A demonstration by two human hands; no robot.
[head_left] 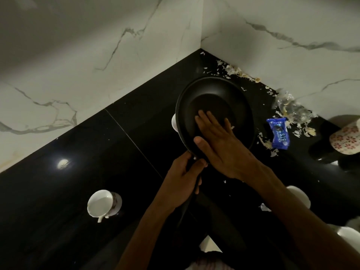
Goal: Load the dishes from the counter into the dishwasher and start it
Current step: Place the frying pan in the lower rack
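A glossy black counter (81, 172) runs into a corner of white marbled wall, dimly lit. I see a black frying pan (229, 94) sitting near that back corner, its handle pointing toward me. My left hand (183, 182) is wrapped around the handle; my right hand (220, 141) lies flat inside the pan, fingers straight, holding nothing. A white cup (101, 203) stands well apart toward the counter's left front edge, and another white dish (174, 121) peeks out from under the pan's left rim. Food scraps (233, 72) litter the back edge by the wall, beside a blue snack wrapper (278, 133). The risk, as I judge it: lifting the pan could drag or tip the dish tucked under it, or knock scraps onto the floor.
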